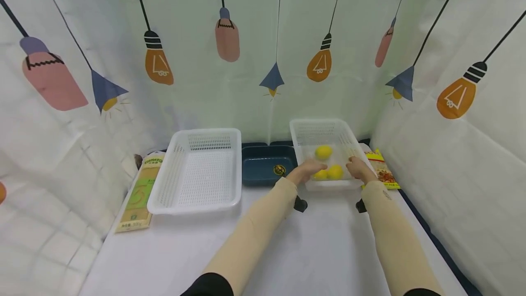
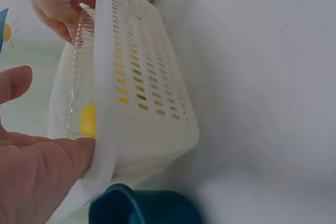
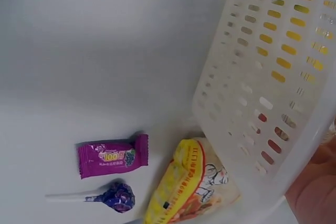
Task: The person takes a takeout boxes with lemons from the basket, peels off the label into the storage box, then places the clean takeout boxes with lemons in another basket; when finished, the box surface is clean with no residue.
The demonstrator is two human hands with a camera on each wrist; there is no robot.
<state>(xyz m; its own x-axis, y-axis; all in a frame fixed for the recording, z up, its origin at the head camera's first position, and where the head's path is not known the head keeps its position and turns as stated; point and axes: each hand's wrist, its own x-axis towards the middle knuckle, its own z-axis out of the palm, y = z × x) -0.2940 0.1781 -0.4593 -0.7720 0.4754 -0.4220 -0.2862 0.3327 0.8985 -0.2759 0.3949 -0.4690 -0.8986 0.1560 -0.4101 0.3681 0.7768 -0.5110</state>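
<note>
White bench (image 1: 320, 241) carrying lemon basket (image 1: 304, 138) at far right. Left hand (image 1: 309, 168) and right hand (image 1: 358, 167) curling fingers over near rim, gripping. Best keeping basket level, lemons (image 1: 334, 171) rolling otherwise.

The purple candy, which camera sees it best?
The right wrist view: there the purple candy lies whole on the white table, wrapper print showing, just above a lollipop in the picture. The left wrist view catches only a purple scrap at its top edge. The head view does not show it.
</note>
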